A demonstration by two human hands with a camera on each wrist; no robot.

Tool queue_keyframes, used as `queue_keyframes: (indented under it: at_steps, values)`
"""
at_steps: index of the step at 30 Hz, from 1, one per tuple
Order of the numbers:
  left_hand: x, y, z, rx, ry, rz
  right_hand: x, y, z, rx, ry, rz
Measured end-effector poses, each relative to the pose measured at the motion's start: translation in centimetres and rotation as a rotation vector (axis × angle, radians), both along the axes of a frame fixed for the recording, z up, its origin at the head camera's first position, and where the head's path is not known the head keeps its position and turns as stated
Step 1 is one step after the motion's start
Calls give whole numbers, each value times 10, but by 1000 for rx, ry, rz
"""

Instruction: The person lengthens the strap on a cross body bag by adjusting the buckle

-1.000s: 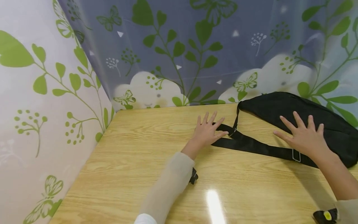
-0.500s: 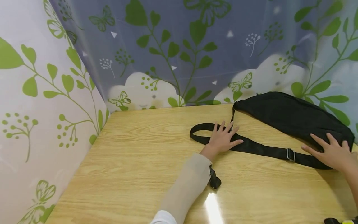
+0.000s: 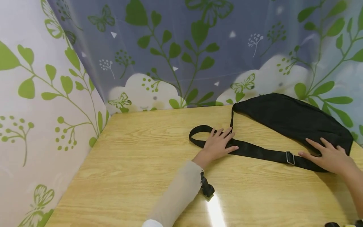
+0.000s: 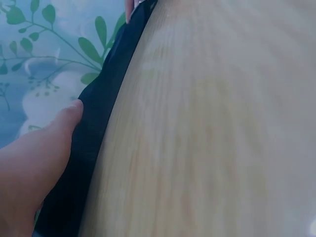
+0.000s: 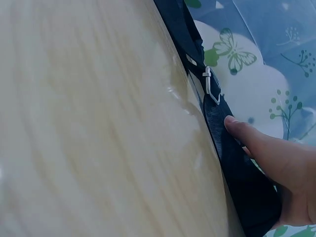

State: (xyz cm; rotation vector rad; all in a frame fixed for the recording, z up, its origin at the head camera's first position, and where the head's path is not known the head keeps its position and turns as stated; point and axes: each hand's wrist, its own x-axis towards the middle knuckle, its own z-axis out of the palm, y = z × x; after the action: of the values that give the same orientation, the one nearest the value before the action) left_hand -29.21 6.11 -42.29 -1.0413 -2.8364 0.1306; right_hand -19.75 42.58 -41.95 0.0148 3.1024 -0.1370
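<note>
A black sling bag (image 3: 283,116) lies flat on the wooden table, its webbing strap (image 3: 261,153) stretched along the near side and looped at the left. My left hand (image 3: 216,146) rests on the strap beside that loop, fingers spread and straight. In the left wrist view, the thumb (image 4: 54,138) touches the strap's edge. Over the bag's near right end lies my right hand (image 3: 331,157), also with spread fingers. The right wrist view has the thumb (image 5: 252,138) against the strap, near the metal slide buckle (image 5: 211,85). The undersides of both hands are hidden.
The wooden table (image 3: 136,164) reaches back to a patterned cloth wall (image 3: 170,56). Another patterned wall (image 3: 51,126) stands along its left side. Bright light reflects off the front of the tabletop. A black wrist device (image 3: 208,189) hangs below the left sleeve.
Both hands have come down onto the bag and strap, the right one moving rightward to the bag's end. Over the last half second, bag, strap and hands have shifted slightly left.
</note>
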Motion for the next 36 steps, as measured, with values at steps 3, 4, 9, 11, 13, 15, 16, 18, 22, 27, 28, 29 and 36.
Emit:
queue_keyframes:
  at_steps: [3, 4, 9, 11, 13, 15, 16, 18, 22, 27, 28, 29, 36]
  values:
    - [5, -11, 3, -5, -5, -15, 0, -6, 4, 9, -7, 25]
    - [7, -15, 3, -7, -6, -19, 1, -9, 4, 10, -4, 33]
    - [18, -34, 7, -22, -18, -30, 0, -23, 4, -33, 1, 74]
    - [24, -42, 8, -40, -29, -25, -1, -28, 3, -52, -1, 93]
    - [29, -51, 10, -59, -39, -20, -1, -33, 2, -66, 0, 114]
    - [35, -60, 11, -66, -54, -22, 0, -37, 1, -83, 4, 142]
    - [37, -64, 12, -68, -59, -27, 0, -40, 1, -91, 6, 155]
    - [43, -75, 14, -66, -69, -39, 1, -45, 2, -108, 11, 180]
    - [54, -96, 17, -52, -73, -68, 1, -58, 4, -126, 27, 223]
    - [67, -119, 21, -27, -72, -101, 0, -74, 6, -118, 68, 272]
    - [69, -123, 22, -17, -77, -110, -1, -78, 6, -119, 75, 280]
    - [71, -126, 22, -9, -81, -120, -2, -81, 7, -120, 79, 287]
    - [75, -155, 25, 13, -136, -279, -6, -95, 12, -106, 91, 316]
